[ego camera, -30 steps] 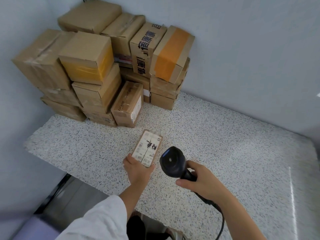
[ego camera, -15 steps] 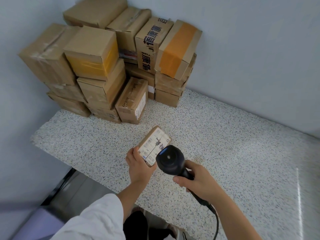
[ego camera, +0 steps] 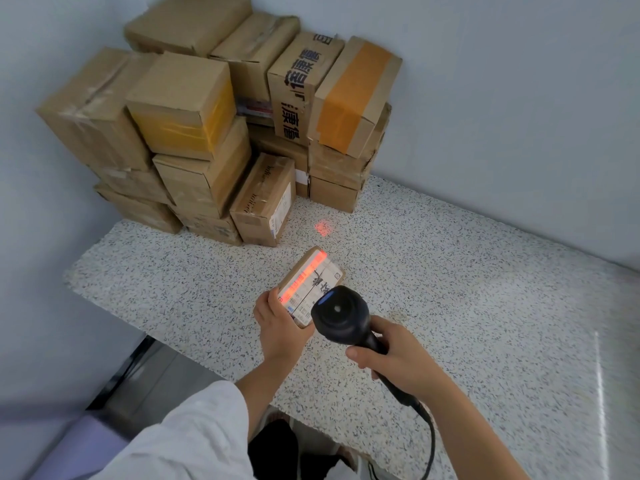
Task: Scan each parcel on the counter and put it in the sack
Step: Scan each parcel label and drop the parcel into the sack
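- Covering the near-right corner of the small parcel (ego camera: 311,285), the scanner (ego camera: 341,315) head hides part of the label; print too small to read, only bold black strokes & barcodes show.
- Most fingers of the left hand (ego camera: 280,327) are behind the parcel, out of sight; thumb lies along its near-left edge.
- Can't tell if the parcel's underside touches the counter (ego camera: 450,289) or hangs just above it.
- Scanner cable (ego camera: 427,441) runs off the bottom of the view; right forearm is cut off there too.
- Stack of cardboard boxes (ego camera: 207,133) fills the counter's far-left corner; top box is cropped by the upper edge.
- Left hand grips the parcel by its near end, label up, tilted twd the scanner, near the counter's front edge, left of centre.
- Right hand (ego camera: 394,355) is wrapped round the scanner handle, head aimed fwd at the label.
- Red light band lies along the label's left side; a fainter red patch (ego camera: 323,228) is on the counter between parcel & stack.
- White sleeve (ego camera: 194,434) on left arm; right arm bare.
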